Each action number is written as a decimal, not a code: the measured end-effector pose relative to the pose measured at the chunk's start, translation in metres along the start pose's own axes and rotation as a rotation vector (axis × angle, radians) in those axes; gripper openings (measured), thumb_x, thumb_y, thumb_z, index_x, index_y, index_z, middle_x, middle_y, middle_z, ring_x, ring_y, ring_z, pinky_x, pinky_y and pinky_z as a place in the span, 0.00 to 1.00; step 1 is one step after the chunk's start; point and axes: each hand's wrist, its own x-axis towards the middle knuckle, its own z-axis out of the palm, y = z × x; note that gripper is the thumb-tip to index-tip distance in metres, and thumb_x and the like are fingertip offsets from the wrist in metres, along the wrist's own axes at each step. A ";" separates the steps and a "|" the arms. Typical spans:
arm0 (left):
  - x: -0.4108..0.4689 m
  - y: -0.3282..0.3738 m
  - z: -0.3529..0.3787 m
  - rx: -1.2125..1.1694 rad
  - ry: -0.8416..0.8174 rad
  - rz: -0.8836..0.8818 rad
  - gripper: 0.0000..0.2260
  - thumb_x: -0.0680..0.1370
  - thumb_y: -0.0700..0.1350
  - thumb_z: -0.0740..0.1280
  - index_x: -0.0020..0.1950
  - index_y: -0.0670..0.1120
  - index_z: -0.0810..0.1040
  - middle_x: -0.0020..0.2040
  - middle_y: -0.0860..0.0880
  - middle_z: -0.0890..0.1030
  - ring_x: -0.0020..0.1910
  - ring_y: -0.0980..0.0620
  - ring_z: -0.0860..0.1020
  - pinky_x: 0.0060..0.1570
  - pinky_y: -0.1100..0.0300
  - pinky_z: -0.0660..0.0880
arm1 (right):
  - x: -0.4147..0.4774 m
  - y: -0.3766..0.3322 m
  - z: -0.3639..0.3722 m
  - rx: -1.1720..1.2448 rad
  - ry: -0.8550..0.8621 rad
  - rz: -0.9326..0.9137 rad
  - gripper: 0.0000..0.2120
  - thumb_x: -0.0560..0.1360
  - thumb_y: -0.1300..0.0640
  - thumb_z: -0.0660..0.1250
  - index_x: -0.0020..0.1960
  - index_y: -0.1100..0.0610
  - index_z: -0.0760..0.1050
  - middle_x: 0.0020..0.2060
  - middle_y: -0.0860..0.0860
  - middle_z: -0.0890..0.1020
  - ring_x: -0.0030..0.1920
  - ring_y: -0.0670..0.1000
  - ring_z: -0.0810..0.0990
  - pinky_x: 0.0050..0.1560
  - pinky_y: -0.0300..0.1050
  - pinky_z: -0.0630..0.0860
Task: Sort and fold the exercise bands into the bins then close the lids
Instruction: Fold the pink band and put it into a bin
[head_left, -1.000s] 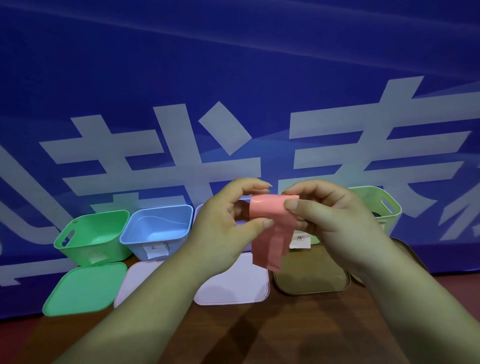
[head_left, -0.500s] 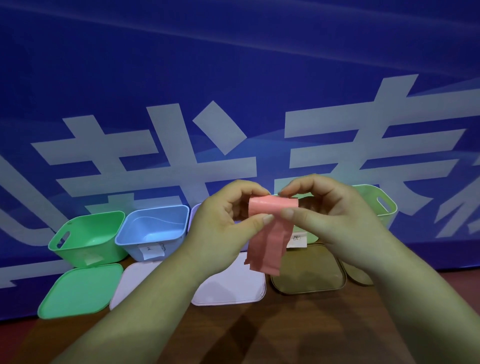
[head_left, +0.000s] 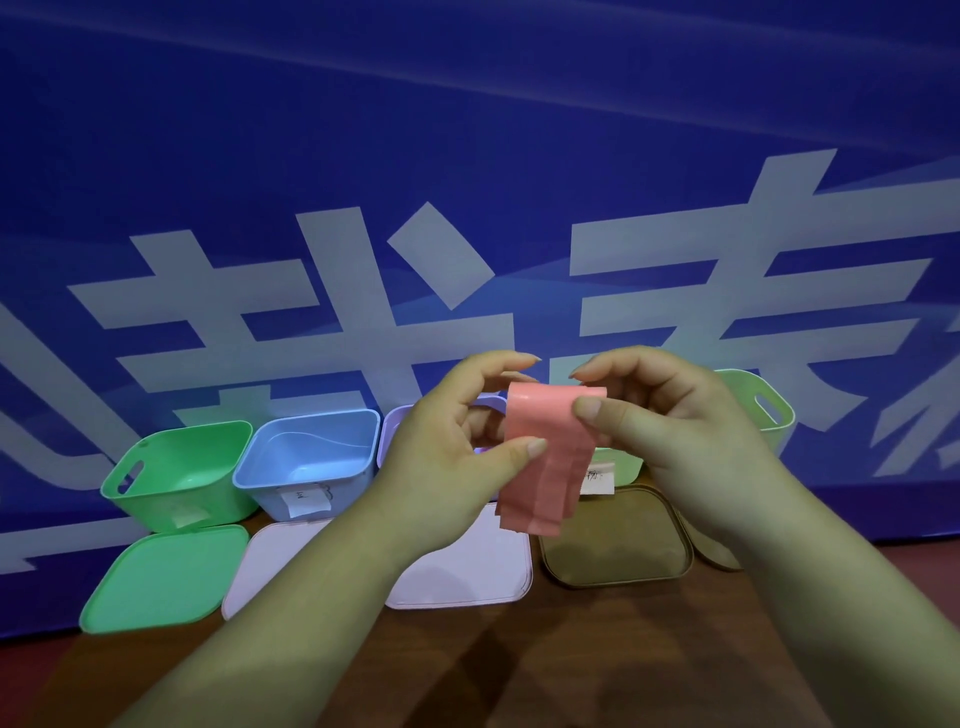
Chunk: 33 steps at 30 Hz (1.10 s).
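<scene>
band: pink band (head_left: 540, 457) folded in layers, held in the air above the table (head_left: 571, 670), in front of the purple bin (head_left: 396, 434); lower end hangs free.
left hand: left hand (head_left: 452, 467) pinches the band's left edge, thumb in front.
right hand: right hand (head_left: 670, 431) pinches the top right corner.
change: almost none over the last second; same pinches, same height.
meaning: fold probably still being squared up, band not binned.
bins: green bin (head_left: 176, 478), blue bin (head_left: 311, 457) open.
lids: green lid (head_left: 166, 577), brown lid (head_left: 618, 540) lie off.
</scene>
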 end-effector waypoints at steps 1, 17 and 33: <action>0.000 0.000 0.000 0.019 -0.004 0.001 0.27 0.74 0.34 0.74 0.63 0.63 0.75 0.59 0.58 0.79 0.51 0.47 0.83 0.51 0.50 0.83 | 0.000 0.001 0.001 0.016 0.000 0.012 0.08 0.74 0.66 0.71 0.48 0.55 0.82 0.35 0.50 0.79 0.37 0.47 0.79 0.44 0.43 0.82; -0.007 -0.006 -0.007 0.046 -0.051 0.042 0.19 0.75 0.36 0.74 0.56 0.59 0.80 0.55 0.55 0.82 0.53 0.49 0.82 0.50 0.50 0.83 | -0.009 0.007 0.012 -0.029 0.036 0.127 0.02 0.76 0.59 0.70 0.47 0.53 0.81 0.34 0.55 0.79 0.37 0.51 0.76 0.48 0.55 0.76; -0.025 -0.013 -0.052 -0.097 -0.109 -0.013 0.31 0.73 0.31 0.74 0.63 0.65 0.75 0.59 0.61 0.79 0.46 0.51 0.83 0.46 0.55 0.82 | -0.016 -0.008 0.057 -0.194 0.016 -0.053 0.10 0.71 0.67 0.73 0.49 0.55 0.82 0.42 0.50 0.85 0.42 0.55 0.81 0.43 0.49 0.79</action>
